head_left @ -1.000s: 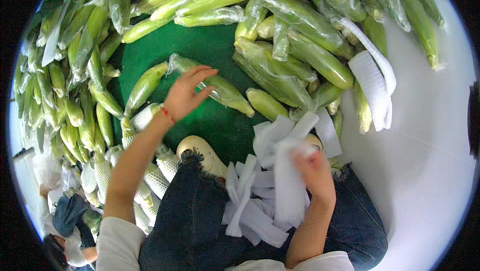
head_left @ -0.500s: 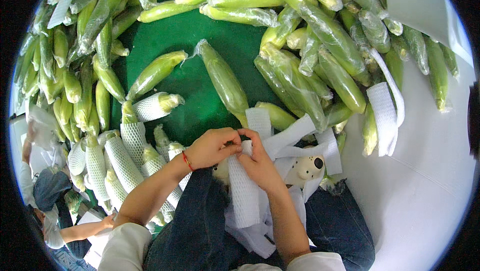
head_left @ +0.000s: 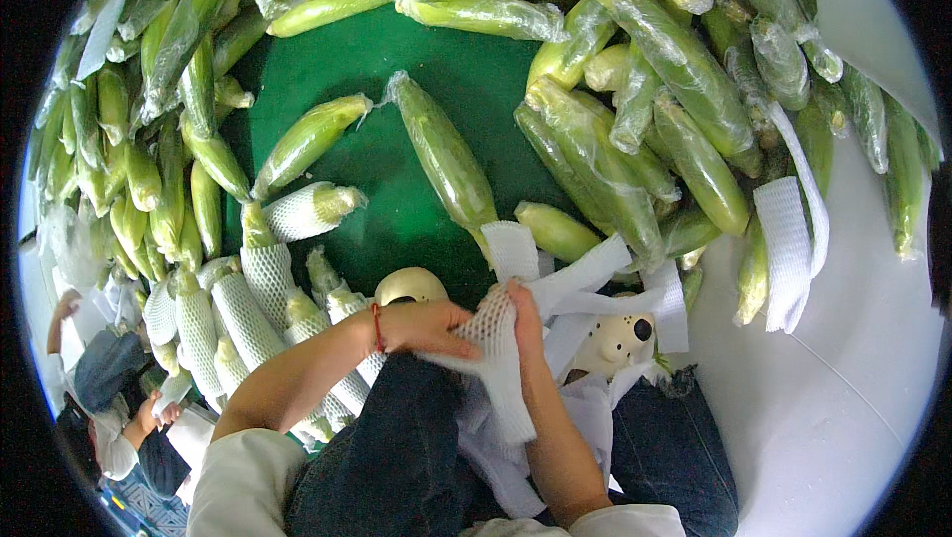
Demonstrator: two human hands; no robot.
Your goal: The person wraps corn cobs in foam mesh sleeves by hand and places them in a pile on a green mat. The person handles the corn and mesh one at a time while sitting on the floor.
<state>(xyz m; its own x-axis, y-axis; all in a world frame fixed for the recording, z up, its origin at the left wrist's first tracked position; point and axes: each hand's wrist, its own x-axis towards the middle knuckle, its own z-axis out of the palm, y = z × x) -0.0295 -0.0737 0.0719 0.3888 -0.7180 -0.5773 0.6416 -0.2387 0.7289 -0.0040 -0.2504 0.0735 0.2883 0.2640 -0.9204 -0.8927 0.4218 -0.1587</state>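
Above my lap, a white foam net sleeve [head_left: 504, 368] is spread between my two hands, its mesh stretched at the top. My left hand [head_left: 428, 327], with a red cord on the wrist, holds the sleeve's left edge; some fingertips are hidden by the mesh. My right hand [head_left: 528, 319] pinches its upper right edge. Beyond my hands, a plastic-wrapped ear of corn [head_left: 441, 155] in green husk lies on the green surface [head_left: 372, 61]. More loose white foam sleeves [head_left: 511, 249] lie beside my right hand and across my lap.
Corn in foam sleeves [head_left: 248, 324] is grouped at the left. Piles of plastic-wrapped corn [head_left: 684, 160] line the right, far and left sides. A spotted cream-coloured object [head_left: 613, 344] sits by my right knee. A white wall [head_left: 843, 358] stands right; another person's hand [head_left: 149, 413] shows far left.
My hands, close together on the sleeve before, have moved lower and apart, and its mesh is now pulled wider. A rounded cream-coloured object shows beyond my left wrist.
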